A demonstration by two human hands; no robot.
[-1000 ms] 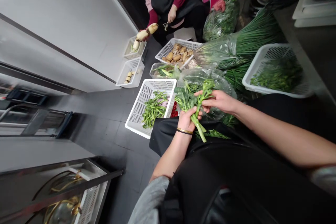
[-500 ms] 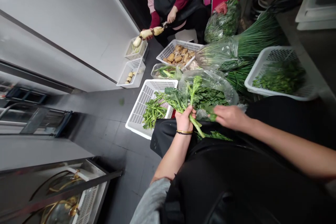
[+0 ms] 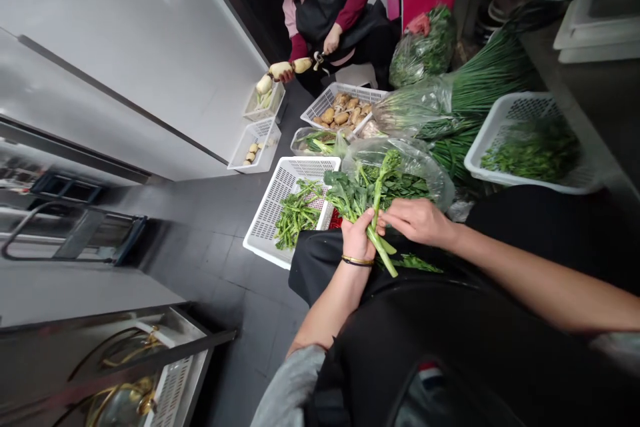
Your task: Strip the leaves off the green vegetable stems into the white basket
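Head view: left hand [image 3: 359, 240] gripped leafy stems [image 3: 379, 199], right hand [image 3: 417, 219] curled alongside, hold unclear (stripping, probably; next likely needed a tug).

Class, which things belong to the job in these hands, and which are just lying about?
Job in hand:
left hand, gripping green stalks
right hand, beside them
white basket of similar stalks, likely

Lying about, seemingly:
potatoes
spring onions
trolley
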